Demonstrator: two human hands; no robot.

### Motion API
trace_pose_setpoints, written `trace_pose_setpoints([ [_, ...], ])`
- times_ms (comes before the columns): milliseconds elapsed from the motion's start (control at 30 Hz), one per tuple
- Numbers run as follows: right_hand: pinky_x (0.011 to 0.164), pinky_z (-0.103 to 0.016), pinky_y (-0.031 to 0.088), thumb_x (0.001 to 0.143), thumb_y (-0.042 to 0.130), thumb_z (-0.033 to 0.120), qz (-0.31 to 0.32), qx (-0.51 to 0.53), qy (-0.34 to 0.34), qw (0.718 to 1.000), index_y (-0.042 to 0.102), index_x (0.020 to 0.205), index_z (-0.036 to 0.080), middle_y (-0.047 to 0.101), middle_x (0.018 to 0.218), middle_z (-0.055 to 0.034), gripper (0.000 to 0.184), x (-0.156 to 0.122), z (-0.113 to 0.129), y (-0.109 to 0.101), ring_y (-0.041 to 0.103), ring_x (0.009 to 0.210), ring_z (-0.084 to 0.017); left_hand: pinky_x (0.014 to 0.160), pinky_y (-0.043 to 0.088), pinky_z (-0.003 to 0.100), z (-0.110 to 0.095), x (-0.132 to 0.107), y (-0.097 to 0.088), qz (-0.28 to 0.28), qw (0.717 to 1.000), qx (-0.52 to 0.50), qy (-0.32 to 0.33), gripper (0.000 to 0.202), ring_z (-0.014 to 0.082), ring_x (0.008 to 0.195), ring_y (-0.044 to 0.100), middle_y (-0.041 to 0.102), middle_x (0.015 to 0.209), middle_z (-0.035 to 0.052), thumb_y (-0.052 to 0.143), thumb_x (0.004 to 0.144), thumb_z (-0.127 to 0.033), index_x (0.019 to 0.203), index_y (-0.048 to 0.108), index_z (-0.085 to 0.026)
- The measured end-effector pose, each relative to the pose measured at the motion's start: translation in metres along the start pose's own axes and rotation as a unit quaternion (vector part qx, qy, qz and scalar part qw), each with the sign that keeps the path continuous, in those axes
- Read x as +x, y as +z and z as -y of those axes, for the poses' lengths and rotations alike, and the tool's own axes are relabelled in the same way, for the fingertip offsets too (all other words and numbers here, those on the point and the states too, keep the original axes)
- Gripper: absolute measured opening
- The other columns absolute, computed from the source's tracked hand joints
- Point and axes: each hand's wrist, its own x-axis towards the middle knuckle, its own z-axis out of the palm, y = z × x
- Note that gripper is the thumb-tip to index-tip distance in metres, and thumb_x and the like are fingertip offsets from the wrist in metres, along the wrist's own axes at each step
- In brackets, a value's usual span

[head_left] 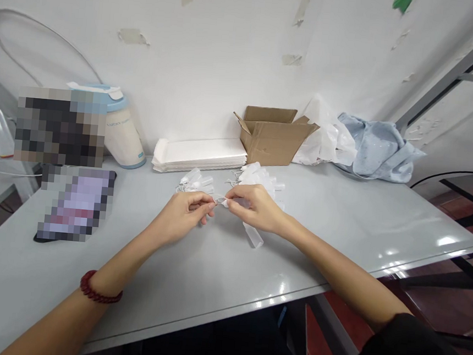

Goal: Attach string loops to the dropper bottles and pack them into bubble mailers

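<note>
My left hand is closed in a pinch on a thin white loop at the neck end of a small translucent plastic bottle. My right hand grips that small plastic bottle, its fingers and palm hiding part of it. Just below my right hand, a loose translucent bottle lies tilted on the table. Behind my hands sit two piles of similar small pieces: a smaller left pile with thin loops showing, and a larger right pile partly covered by my right hand.
On the grey table, a stack of white cards or envelopes lies by the wall, beside an open cardboard box. A white plastic bag and light-blue cloth are right. A tumbler and a phone stand left.
</note>
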Motion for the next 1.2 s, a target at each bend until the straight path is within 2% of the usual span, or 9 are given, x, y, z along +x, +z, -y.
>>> trace_pose_setpoints([
  [400, 0.059, -0.021, 0.033, 0.08, 0.05, 0.019, -0.013, 0.007, 0.0, 1.0, 0.065, 0.075, 0.013, 0.063, 0.067, -0.001, 0.017, 0.0004, -0.0006, -0.0003, 0.051, 0.062, -0.01, 0.056, 0.048, 0.027, 0.0011, 0.0002, 0.0007, 0.002, 1.0, -0.008, -0.003, 0.024, 0.0134, 0.057, 0.06, 0.068, 0.074, 0.0032, 0.051, 0.083, -0.038, 0.08, 0.063, -0.017],
  [967, 0.06, -0.021, 0.035, 0.079, 0.051, 0.014, 0.002, 0.013, -0.007, 1.0, 0.064, 0.076, 0.013, 0.064, 0.071, -0.0021, 0.014, -0.0004, 0.0005, 0.001, 0.054, 0.066, -0.011, 0.058, 0.045, 0.027, 0.0025, 0.001, 0.0011, 0.014, 0.999, -0.033, -0.02, 0.023, 0.0115, 0.057, 0.056, 0.065, 0.072, 0.0017, 0.052, 0.084, -0.037, 0.08, 0.062, -0.016],
  [1200, 0.063, -0.024, 0.039, 0.083, 0.049, 0.021, -0.002, 0.056, 0.014, 0.998, 0.06, 0.082, 0.014, 0.065, 0.078, -0.0036, 0.013, -0.0017, 0.0014, 0.0029, 0.056, 0.071, -0.013, 0.055, 0.045, 0.026, 0.0019, 0.0015, 0.0031, 0.005, 0.998, -0.059, -0.028, 0.023, 0.0106, 0.055, 0.054, 0.063, 0.068, 0.0007, 0.054, 0.082, -0.037, 0.079, 0.062, -0.015],
])
